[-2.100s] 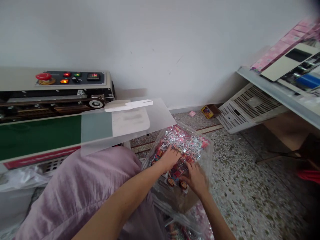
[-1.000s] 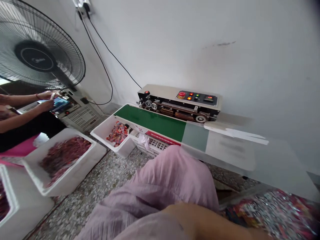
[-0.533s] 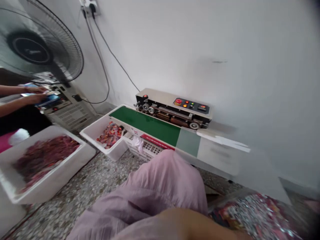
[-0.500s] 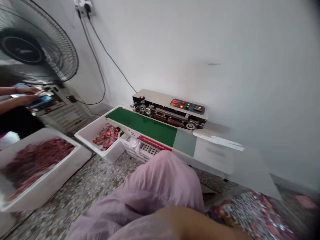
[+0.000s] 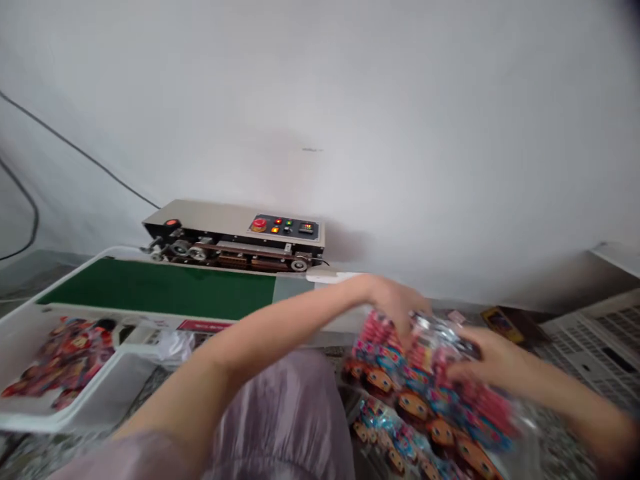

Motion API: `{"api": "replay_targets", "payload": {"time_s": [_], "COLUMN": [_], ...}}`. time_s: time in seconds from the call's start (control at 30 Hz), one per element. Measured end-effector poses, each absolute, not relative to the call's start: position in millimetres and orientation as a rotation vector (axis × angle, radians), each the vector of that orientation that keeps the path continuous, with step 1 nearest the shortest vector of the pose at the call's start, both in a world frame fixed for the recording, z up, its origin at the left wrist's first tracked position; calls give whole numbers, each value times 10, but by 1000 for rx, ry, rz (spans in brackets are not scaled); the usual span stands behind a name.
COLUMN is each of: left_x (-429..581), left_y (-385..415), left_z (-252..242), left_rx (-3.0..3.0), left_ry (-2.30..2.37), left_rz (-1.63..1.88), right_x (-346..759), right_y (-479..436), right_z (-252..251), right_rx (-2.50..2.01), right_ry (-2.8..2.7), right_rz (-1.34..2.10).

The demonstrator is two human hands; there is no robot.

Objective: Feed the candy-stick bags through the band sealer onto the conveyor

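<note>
Shiny plastic packets (image 5: 413, 403) printed with cartoon faces in pink, blue and brown lie in a row at the lower right. My left hand (image 5: 400, 307) reaches across my knee and grips the far top edge of the packets, its fingertips partly hidden among them. From the right, my right hand (image 5: 480, 357) closes round the near part of the same row, thumb on the printed side. More packets (image 5: 395, 433) with the same faces lie beneath. Motion blurs the hands a little.
A band sealing machine (image 5: 235, 233) with lit buttons and a green conveyor belt (image 5: 165, 287) stands against the wall. A white bin (image 5: 95, 393) with red printed packets is at the left. A white slatted crate (image 5: 595, 340) stands at the right, near a small box (image 5: 505, 325).
The view has swung right, so the fan and the other person's hands have left it. Both my hands have come into view and taken hold of the printed packets.
</note>
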State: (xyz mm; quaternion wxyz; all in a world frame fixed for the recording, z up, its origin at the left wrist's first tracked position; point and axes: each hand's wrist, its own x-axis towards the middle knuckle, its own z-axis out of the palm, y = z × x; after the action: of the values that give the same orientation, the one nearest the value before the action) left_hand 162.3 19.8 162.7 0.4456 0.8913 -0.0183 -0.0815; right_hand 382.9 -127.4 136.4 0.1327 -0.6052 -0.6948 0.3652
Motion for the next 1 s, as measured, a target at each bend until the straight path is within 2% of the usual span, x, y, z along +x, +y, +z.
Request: {"api": "replay_targets", "payload": {"time_s": [0.13, 0.3, 0.57, 0.8, 1.0], "left_x": [1182, 888, 750, 557, 484], "left_y": [793, 1257, 1210, 544, 94], "left_z": [1537, 1106, 727, 482, 186], "left_rx": [2073, 2155, 2459, 2761, 2800], "left_ry": [309, 638, 921, 1190, 1180], "left_rz": [-309, -235, 77, 594, 396], "right_x": [3376, 3169, 3258, 3368, 3391], "right_y": [-270, 623, 980, 1068, 953], "right_z": [1468, 1012, 641, 602, 594], "right_rx": [-1625, -1559, -1581, -1612, -1658], "right_ry": [-2087, -1985, -1822, -1801, -1903], "right_rz": [1365, 1650, 1834, 1585, 1250]}}
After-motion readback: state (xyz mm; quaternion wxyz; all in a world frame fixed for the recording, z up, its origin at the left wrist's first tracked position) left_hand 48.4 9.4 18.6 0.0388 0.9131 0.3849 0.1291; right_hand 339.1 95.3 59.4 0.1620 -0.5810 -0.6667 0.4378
